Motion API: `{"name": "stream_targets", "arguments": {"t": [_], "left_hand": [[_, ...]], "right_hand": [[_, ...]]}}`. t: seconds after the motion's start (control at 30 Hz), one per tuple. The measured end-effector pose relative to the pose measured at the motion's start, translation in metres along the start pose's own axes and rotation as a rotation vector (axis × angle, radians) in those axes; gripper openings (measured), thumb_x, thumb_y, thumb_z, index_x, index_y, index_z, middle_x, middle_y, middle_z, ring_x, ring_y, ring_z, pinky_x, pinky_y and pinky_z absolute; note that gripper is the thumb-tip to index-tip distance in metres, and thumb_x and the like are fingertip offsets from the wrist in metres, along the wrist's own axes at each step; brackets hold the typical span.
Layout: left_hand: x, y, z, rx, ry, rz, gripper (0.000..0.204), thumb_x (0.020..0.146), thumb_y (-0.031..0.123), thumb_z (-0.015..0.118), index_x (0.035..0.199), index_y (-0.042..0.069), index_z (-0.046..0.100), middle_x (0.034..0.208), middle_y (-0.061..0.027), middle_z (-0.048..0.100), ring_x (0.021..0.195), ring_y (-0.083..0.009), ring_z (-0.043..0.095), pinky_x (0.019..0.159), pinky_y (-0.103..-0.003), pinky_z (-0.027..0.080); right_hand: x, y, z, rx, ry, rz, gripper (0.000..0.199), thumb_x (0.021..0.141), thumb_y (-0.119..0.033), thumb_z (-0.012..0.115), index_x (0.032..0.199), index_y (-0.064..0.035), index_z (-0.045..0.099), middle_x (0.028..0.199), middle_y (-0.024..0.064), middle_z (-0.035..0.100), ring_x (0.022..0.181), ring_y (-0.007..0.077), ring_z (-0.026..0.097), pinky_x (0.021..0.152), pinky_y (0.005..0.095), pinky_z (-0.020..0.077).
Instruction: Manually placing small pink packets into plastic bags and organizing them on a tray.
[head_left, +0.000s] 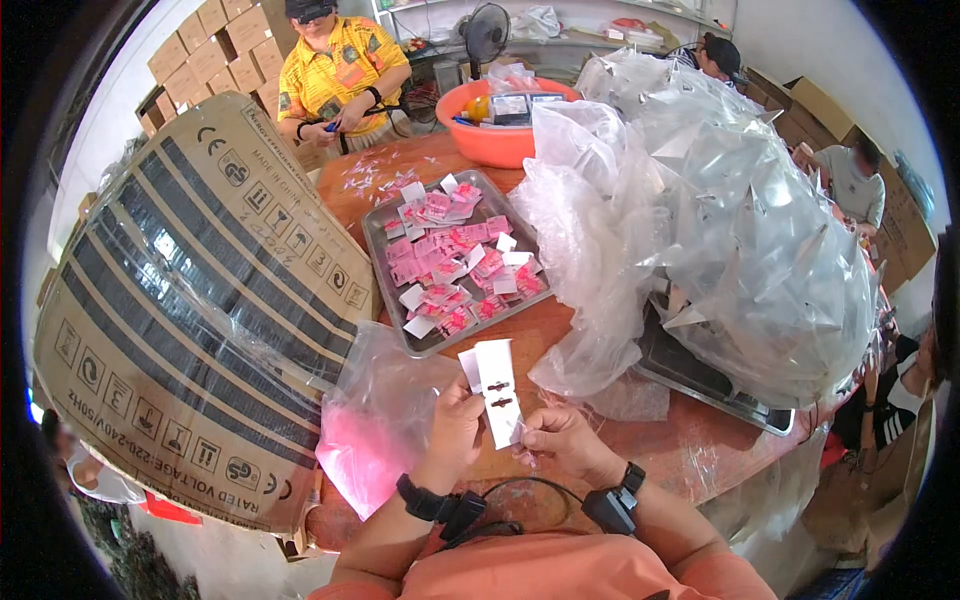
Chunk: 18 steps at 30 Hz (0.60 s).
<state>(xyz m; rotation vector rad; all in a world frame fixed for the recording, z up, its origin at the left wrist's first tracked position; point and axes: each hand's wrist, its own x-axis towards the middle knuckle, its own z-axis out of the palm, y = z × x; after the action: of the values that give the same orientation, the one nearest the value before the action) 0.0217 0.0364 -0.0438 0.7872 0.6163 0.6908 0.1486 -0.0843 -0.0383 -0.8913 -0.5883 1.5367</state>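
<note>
My left hand (455, 428) is closed on the left edge of a white folded card (497, 365), its thumb on the front. Two dark slot-like marks show in the middle of the card. At the card's lower right corner, the fingers of my right hand (568, 440) pinch its edge; whether they also hold something small cannot be made out. Beyond my hands lies a grey metal tray (398, 335) of small pink pieces (430, 258) with white cards among them. Left of my left hand, a clear plastic bag (362, 450) holds something pink.
A big strapped cardboard box (200, 320) leans along the left. Bulky clear plastic bags (760, 230) cover the right side over a dark tray (690, 365). An orange basin (495, 148) stands at the back. Across the table a person in a yellow shirt (345, 65) stands; others are at right.
</note>
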Motion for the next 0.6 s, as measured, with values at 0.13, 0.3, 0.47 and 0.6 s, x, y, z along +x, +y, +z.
{"name": "stream_targets", "arguments": {"t": [0.13,0.3,0.47,0.6], "left_hand": [[0.003,-0.009,-0.012,0.333,0.209,0.314,0.027,0.078,-0.008,0.048,0.104,-0.001,0.053,0.090,-0.0061,0.061,0.075,-0.0127,0.060,0.066,-0.026,0.050],[0.005,-0.006,-0.046,0.244,0.413,0.361,0.020,0.078,-0.006,0.051,0.097,-0.001,0.054,0.086,-0.0061,0.060,0.071,-0.0097,0.058,0.061,-0.024,0.050],[-0.012,0.010,-0.026,0.069,0.482,0.240,0.022,0.078,-0.004,0.056,0.100,0.000,0.054,0.089,-0.0057,0.060,0.071,-0.0111,0.059,0.066,-0.024,0.050],[-0.015,0.003,-0.024,0.027,0.423,0.308,0.023,0.079,-0.004,0.056,0.102,-0.001,0.053,0.090,-0.0061,0.061,0.073,-0.0121,0.060,0.067,-0.024,0.050]], "right_hand": [[0.002,0.009,0.002,-0.252,0.132,-0.075,0.011,0.088,-0.009,0.056,0.079,-0.0018,0.057,0.074,0.0048,0.060,0.063,0.0084,0.053,0.058,0.0226,0.0441],[0.003,0.031,-0.014,-0.295,0.236,-0.058,0.010,0.086,-0.006,0.056,0.078,-0.0002,0.058,0.069,0.0028,0.059,0.062,0.0089,0.055,0.057,0.0225,0.0449],[0.004,0.048,-0.045,-0.990,0.237,-0.206,0.012,0.085,-0.006,0.057,0.076,0.0008,0.059,0.065,0.0016,0.056,0.059,0.0085,0.053,0.055,0.0227,0.0441],[0.005,0.022,-0.022,-0.591,0.344,-0.133,0.012,0.085,-0.010,0.059,0.078,0.0001,0.061,0.064,-0.0002,0.055,0.055,0.0073,0.048,0.051,0.0215,0.0388]]}}
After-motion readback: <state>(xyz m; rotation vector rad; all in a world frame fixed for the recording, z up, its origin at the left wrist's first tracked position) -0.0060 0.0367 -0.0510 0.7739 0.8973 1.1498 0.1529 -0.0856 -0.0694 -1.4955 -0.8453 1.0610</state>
